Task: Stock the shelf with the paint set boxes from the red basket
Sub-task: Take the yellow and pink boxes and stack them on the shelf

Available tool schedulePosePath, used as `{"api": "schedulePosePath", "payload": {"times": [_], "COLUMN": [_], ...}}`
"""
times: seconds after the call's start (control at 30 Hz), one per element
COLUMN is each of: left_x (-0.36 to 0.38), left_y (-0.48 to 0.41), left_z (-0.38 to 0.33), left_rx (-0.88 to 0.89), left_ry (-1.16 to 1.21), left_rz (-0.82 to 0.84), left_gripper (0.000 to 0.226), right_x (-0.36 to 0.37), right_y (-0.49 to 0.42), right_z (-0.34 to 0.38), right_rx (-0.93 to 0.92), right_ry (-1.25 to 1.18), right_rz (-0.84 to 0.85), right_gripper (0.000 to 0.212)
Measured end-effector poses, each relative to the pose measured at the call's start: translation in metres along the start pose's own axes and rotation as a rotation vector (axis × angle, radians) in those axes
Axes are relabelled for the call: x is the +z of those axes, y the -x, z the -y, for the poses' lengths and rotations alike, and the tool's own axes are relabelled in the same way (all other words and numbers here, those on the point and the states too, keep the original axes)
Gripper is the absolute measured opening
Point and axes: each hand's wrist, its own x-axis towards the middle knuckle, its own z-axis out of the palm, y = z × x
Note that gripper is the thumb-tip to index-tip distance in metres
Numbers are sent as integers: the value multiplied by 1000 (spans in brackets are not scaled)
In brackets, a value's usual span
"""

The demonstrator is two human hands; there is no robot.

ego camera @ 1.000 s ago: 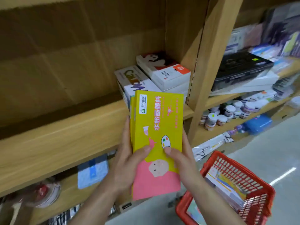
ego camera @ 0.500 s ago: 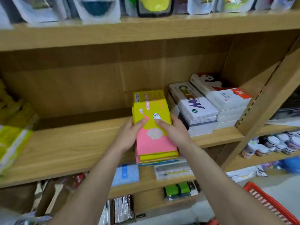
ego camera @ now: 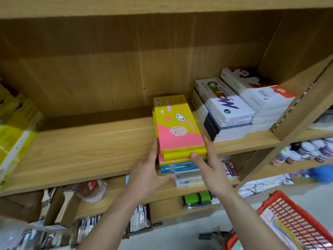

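While both hands flank it, the stack of paint set boxes (ego camera: 177, 130) lies flat on the wooden shelf (ego camera: 86, 147), front end overhanging the edge. Left hand (ego camera: 147, 175) – fingers spread along the stack's left side; right hand (ego camera: 209, 165) – thumb pressed to the front edge, fingers along the right. Red basket (ego camera: 295, 221) – lower right, well apart.

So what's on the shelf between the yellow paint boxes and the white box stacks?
Nothing: the head view shows bare shelf board between the yellow paint boxes and white box stacks.
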Motion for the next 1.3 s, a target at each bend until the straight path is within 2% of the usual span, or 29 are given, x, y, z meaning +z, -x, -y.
{"api": "schedulePosePath", "payload": {"times": [0.07, 0.13, 0.2, 0.27, 0.33, 0.43, 0.53, 0.7, 0.9, 0.93, 1.0, 1.07, 1.1, 1.17, 1.3], "left_x": [7, 8, 11, 16, 23, 26, 20, 24, 13, 11, 10, 19, 29, 59, 150], "left_y": [-17, -37, -55, -72, -88, -94, -91, -91, -91, -88, -75, -56, -46, -27, -12], "left_z": [-2, -5, -7, -10, -13, -13, -14, -30, -41, -45, -57, -72, -81, -98, -122], "left_rx": [-29, -39, -26, -9, 6, 27, -7, 49, 7, 12, 87, 288, 382, 462, 405], "left_ry": [-88, -114, -118, -128, -165, -144, 4, 35, 20, -45, -188, -216, -198, -141, -126], "left_rz": [-79, -93, -91, -101, -116, -101, -51, -80, -37, -92, -310, -497, -519, -403, 102], "left_gripper": [119, 114, 113, 112, 112, 115, 103, 84, 78, 76, 66, 46, 38, 34, 34], "right_x": [2, 1, 0, -3, -7, -14, -15, -15, -33, -38, -52, -69, -79, -102, -161], "right_y": [-12, -27, -34, -29, -17, -8, -15, -16, -10, -6, 3, 15, 21, 37, 85], "right_z": [5, 10, 9, 2, -12, -26, -29, -28, -30, -31, -36, -45, -52, -70, -124], "right_rx": [18, 22, 13, 8, -26, -18, -10, -12, -53, -62, -82, -78, -61, 15, 260], "right_ry": [51, 68, 127, 195, 264, 376, 502, 547, 507, 489, 464, 477, 499, 540, 598], "right_rz": [-29, -83, -245, -428, -508, -387, -328, -312, -202, -204, -224, -260, -281, -309, -384], "right_gripper": [62, 49, 36, 37, 41, 57, 67, 67, 59, 56, 48, 41, 39, 39, 42]}}
